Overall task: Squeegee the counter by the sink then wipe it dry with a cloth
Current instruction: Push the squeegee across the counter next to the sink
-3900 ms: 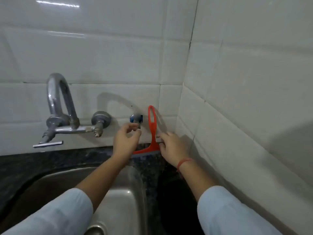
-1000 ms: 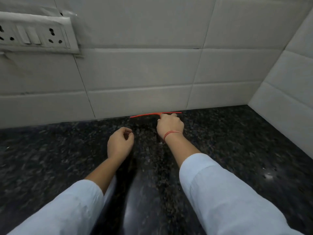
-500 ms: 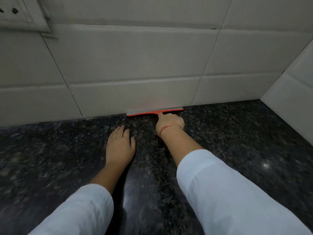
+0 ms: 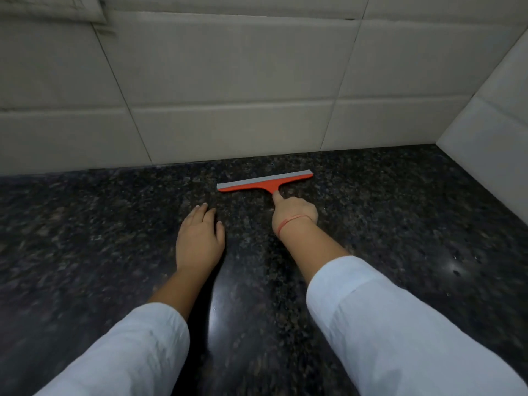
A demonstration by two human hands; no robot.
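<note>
An orange squeegee (image 4: 264, 182) with a grey rubber blade lies blade-down on the dark speckled granite counter (image 4: 400, 224), a short way out from the back wall. My right hand (image 4: 294, 212) grips its handle, which is hidden under the fist, with the index finger stretched along the neck. A red thread circles that wrist. My left hand (image 4: 198, 238) rests flat on the counter, palm down, fingers together, to the left of the squeegee and apart from it. No cloth or sink is in view.
White tiled walls (image 4: 228, 95) rise behind the counter and along the right side (image 4: 491, 115), meeting in a corner at the far right. The corner of a switch plate (image 4: 57, 7) shows at the top left. A light glints on the counter (image 4: 454, 267) at right.
The squeegee has come away from the base of the back wall, drawn toward me by my right hand. My left hand stays flat on the counter.
</note>
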